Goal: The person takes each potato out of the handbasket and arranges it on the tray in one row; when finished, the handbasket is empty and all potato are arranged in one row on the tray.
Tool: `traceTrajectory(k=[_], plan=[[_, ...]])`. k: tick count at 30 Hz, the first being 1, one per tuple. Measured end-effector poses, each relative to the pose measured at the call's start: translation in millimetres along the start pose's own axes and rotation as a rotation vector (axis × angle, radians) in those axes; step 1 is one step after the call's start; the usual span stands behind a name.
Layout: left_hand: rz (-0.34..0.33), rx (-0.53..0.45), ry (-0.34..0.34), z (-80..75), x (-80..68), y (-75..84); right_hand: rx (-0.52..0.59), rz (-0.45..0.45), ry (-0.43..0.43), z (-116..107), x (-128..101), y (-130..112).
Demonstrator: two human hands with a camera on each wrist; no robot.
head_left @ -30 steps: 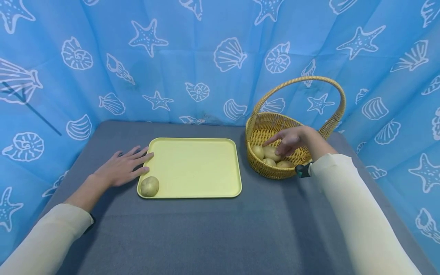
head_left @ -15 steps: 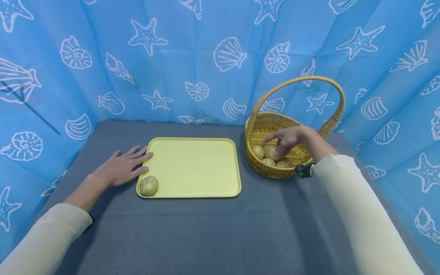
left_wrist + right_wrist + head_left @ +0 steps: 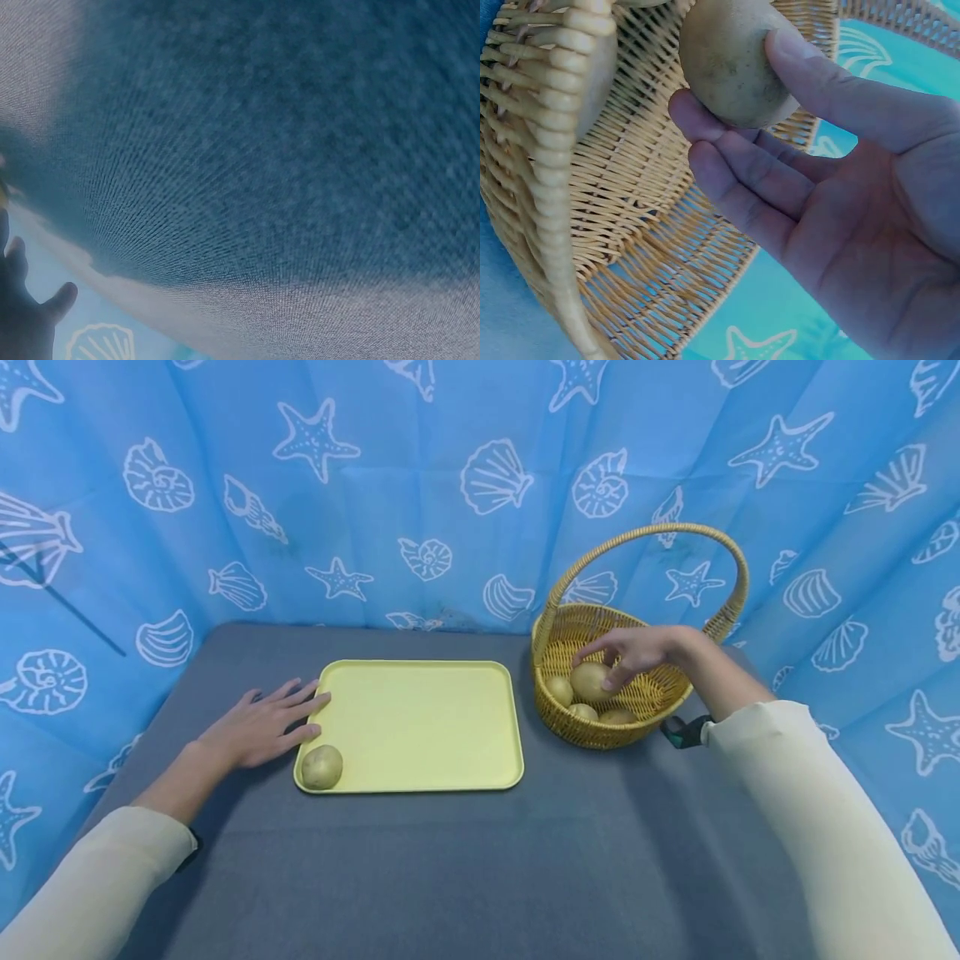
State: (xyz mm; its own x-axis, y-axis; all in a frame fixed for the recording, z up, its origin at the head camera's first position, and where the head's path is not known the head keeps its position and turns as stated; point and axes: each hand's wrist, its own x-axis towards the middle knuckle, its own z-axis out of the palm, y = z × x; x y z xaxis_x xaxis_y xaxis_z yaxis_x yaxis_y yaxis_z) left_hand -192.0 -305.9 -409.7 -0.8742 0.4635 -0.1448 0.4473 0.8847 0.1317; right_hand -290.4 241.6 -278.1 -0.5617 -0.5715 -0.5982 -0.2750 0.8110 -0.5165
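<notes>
Gripping a potato (image 3: 589, 681) between thumb and curled fingers, a person's right hand (image 3: 637, 652) holds it inside the wicker basket (image 3: 660, 706), just above 3 other potatoes (image 3: 592, 710) that lie on the basket's woven floor. In the right wrist view the thumb (image 3: 840, 90) presses across the top of the potato while the fingertips (image 3: 705, 127) cup it from beneath, with the basket's rim (image 3: 555, 187) close on the camera's left. The basket's arched handle (image 3: 652, 535) rises over the hand.

Just left of the basket lies a pale yellow tray (image 3: 420, 727) on a grey cloth-covered table (image 3: 465, 868). 1 more potato (image 3: 322, 767) sits in the tray's near corner, the one farthest from the basket. The left hand (image 3: 258, 727) rests flat on the table on the far side of the tray from the basket, fingers straight and slightly spread, their tips touching the tray's edge; it holds nothing. The left wrist view shows mostly the grey cloth at close range, with a sliver of the hand at its lower left corner.

Both arms wear cream sleeves (image 3: 817, 827). A blue curtain (image 3: 450, 485) printed with white shells and starfish hangs behind the basket and wraps round the table.
</notes>
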Motion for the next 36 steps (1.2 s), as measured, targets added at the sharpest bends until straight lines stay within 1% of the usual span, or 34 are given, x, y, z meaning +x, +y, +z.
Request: traceTrajectory(k=[3, 9, 11, 15, 20, 25, 29, 36], plan=[[-0.001, -0.001, 0.003, 0.0, 0.1, 0.0, -0.041, -0.036, 0.036, -0.3, -5.0, -4.3], [-0.004, 0.003, 0.0, 0.2, -0.1, -0.6, -0.085, -0.157, 0.069, 2.4, -11.3, -14.6], [-0.005, 0.004, 0.0, 0.6, 0.0, -0.7, -0.086, -0.183, 0.067, 4.3, -13.5, -19.9], [-0.003, 0.0, 0.004, 0.8, 0.3, -0.2, -0.048, -0.233, 0.048, 10.6, -14.8, -32.0], [0.001, -0.004, 0.009, 0.0, 0.0, 0.9, -0.07, -0.342, 0.026, 21.2, -8.5, -50.8], [0.002, -0.01, 0.006, -0.3, -0.1, 2.3, -0.046, -0.419, -0.028, 35.3, 2.5, -76.5], [0.001, -0.009, 0.007, -0.8, -0.7, 3.0, -0.048, -0.473, -0.079, 49.3, 17.9, -95.5], [-0.009, -0.01, 0.001, -1.1, -0.7, 2.2, -0.081, -0.505, -0.153, 76.6, 55.1, -121.7]])
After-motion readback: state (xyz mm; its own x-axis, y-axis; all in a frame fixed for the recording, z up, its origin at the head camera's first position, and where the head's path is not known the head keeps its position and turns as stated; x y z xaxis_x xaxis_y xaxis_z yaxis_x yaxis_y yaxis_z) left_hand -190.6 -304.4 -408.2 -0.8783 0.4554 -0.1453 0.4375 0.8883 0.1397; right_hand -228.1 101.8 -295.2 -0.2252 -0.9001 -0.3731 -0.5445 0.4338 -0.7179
